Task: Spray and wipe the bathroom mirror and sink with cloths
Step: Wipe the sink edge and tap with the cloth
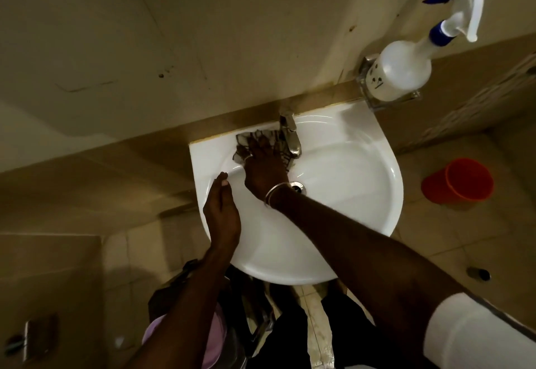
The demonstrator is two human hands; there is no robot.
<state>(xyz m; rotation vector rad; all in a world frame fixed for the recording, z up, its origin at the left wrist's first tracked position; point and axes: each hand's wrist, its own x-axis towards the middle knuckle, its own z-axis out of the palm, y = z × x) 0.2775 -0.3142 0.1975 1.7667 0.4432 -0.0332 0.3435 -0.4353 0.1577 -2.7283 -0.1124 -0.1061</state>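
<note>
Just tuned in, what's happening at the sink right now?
A person is wiping the white ceramic sink. The right hand presses a grey patterned cloth onto the sink's back ledge, right beside the chrome tap. The left hand rests flat and empty on the sink's left rim. The white spray bottle with a blue trigger stands unused in a clear holder on the wall to the right. An orange plastic cup sits on the floor below.

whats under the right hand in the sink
A patterned cloth lies under the right hand, pressed on the back ledge of the sink beside the tap. The ledge beneath the cloth is covered.
</note>
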